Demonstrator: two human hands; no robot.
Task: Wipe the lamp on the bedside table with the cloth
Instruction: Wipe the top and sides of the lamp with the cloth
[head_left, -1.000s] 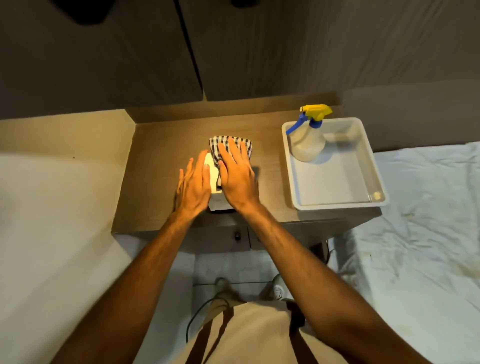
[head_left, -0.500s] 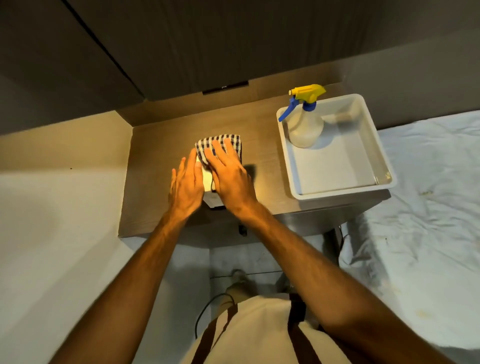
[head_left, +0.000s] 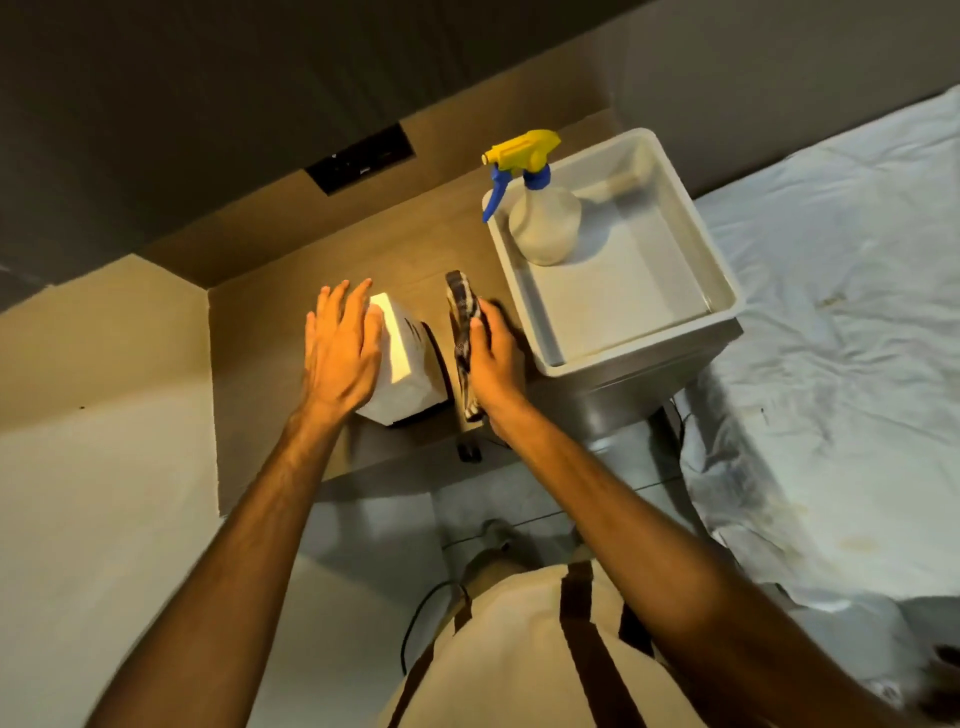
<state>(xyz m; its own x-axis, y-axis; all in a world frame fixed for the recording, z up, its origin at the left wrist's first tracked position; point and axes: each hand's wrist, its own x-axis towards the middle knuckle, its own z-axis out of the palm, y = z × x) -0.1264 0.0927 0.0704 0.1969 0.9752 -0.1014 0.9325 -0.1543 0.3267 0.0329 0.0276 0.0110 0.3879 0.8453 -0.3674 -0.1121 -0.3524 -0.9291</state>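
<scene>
My left hand (head_left: 340, 358) lies open and flat on the lit lamp (head_left: 402, 364) at mid-table, its long axis running eleven to five, while my right hand (head_left: 493, 364) grips the cloth (head_left: 464, 332) just at its three o'clock.

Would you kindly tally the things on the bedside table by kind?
Lamp: 1
Cloth: 1
Tray: 1
Spray bottle: 1
Total: 4
</scene>
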